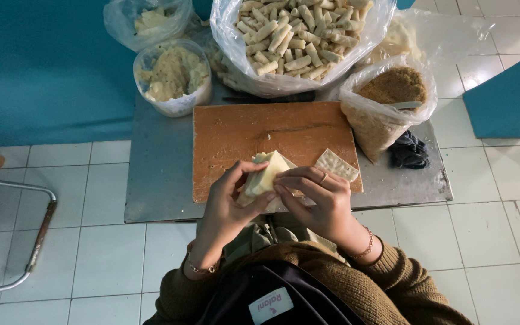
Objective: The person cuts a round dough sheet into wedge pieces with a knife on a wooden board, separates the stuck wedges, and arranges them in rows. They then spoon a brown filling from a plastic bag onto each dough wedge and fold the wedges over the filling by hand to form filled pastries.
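Both my hands hold a pale, thin pastry wrapper (267,176) folded into a pointed shape over the near edge of a wooden board (242,135). My left hand (231,201) cups it from the left and below. My right hand (315,194) pinches its right side with fingertips on the fold. Another flat square wrapper (337,164) lies on the board just right of my hands. The filling inside the fold is hidden.
The board lies on a low metal table (157,174) on a white tiled floor. Behind it stand a big bag of rolled pastries (296,36), a bag of brown crumbs (386,99), a tub of pale mash (173,75), and a dark cloth (408,150).
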Demonstrator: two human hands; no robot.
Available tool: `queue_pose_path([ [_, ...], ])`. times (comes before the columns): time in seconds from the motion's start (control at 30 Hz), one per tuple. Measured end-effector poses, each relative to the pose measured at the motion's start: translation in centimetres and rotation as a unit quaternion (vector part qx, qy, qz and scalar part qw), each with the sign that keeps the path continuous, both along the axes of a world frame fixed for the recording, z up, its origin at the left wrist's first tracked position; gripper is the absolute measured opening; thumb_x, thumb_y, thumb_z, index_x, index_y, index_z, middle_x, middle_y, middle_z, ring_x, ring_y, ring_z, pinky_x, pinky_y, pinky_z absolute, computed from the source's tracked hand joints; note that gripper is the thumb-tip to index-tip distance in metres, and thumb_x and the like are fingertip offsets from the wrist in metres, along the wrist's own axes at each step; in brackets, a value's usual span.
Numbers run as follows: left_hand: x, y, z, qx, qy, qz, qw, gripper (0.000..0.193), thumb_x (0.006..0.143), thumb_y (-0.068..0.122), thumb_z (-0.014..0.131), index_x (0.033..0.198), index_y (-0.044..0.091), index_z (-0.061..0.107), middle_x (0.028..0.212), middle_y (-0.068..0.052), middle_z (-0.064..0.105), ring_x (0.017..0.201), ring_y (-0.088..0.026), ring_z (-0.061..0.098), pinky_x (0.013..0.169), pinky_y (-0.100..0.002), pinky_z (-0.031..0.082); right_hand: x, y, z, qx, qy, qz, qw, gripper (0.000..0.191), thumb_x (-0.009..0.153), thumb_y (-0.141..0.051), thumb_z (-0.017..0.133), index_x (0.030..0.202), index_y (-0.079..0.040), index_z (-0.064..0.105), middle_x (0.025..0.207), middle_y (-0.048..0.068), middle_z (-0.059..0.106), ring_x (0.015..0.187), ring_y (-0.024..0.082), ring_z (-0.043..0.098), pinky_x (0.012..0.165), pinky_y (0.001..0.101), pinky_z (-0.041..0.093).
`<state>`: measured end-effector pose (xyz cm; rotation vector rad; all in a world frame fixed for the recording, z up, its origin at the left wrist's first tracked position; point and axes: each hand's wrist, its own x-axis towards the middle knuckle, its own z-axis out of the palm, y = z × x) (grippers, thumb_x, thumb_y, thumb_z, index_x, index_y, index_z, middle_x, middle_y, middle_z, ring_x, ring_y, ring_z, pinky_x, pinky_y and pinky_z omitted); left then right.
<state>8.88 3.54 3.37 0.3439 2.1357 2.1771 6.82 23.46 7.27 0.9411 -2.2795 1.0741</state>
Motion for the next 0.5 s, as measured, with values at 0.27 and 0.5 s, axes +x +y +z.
queue_pose_path([
  [0.27, -0.2, -0.8, -0.6, 0.062, -0.001, 0.005, 0.998, 0.04, 0.093, 0.022, 0.077, 0.127, 0.003, 0.065, 0.117, -0.006, 0.069, 0.11, -0.012, 0.066, 0.093, -0.027, 0.055, -0.3, 1.1, 0.6, -0.005, -0.085, 0.065, 0.994, 0.025, 0.08, -0.01, 0.085, 0.104, -0.007, 0.079, 0.106, 0.008, 0.078, 0.09, 0.018, 0.079, 0.076, 0.0274, 0.063],
  [0.5, -0.3, -0.8, 0.0, 0.064, -0.045, -0.005, 0.997, 0.041, 0.088, 0.024, 0.079, 0.122, 0.005, 0.067, 0.114, -0.006, 0.07, 0.107, -0.014, 0.068, 0.089, -0.029, 0.059, -1.0, 2.2, 0.2, -0.032, -0.175, 0.119, 0.977, 0.023, 0.084, -0.004, 0.08, 0.108, -0.006, 0.08, 0.111, 0.009, 0.078, 0.098, 0.018, 0.078, 0.086, 0.0288, 0.065],
])
